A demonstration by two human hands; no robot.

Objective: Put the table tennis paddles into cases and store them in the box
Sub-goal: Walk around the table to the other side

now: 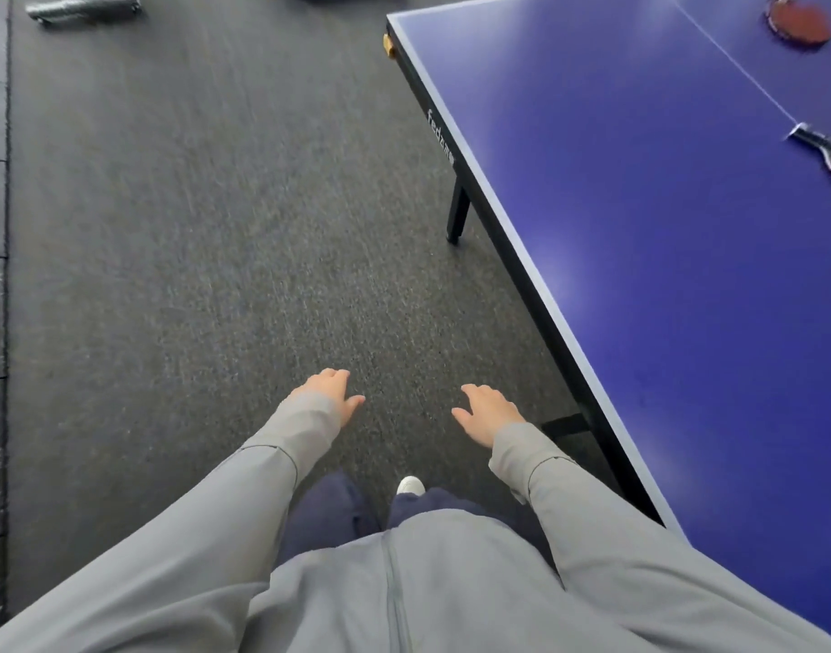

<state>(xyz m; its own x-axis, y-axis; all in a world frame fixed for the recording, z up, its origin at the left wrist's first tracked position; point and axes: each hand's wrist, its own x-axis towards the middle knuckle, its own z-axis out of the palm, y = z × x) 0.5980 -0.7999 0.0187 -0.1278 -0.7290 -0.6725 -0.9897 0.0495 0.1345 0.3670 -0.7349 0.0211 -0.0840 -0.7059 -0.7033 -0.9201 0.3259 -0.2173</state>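
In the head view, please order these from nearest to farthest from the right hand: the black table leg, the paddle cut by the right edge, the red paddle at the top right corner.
From the right hand:
1. The black metal table leg, under the blue table's near side, ahead of the hand.
2. The red paddle with the grey-black handle, on the tabletop, cut off by the right edge.
3. The round red paddle, on the tabletop in the top right corner.

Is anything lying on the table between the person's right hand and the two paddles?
Nothing visible: bare blue tabletop separates the empty right hand from the red-faced paddle and the black-handled paddle.

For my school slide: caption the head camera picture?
Empty hands near blue table holding two paddles.
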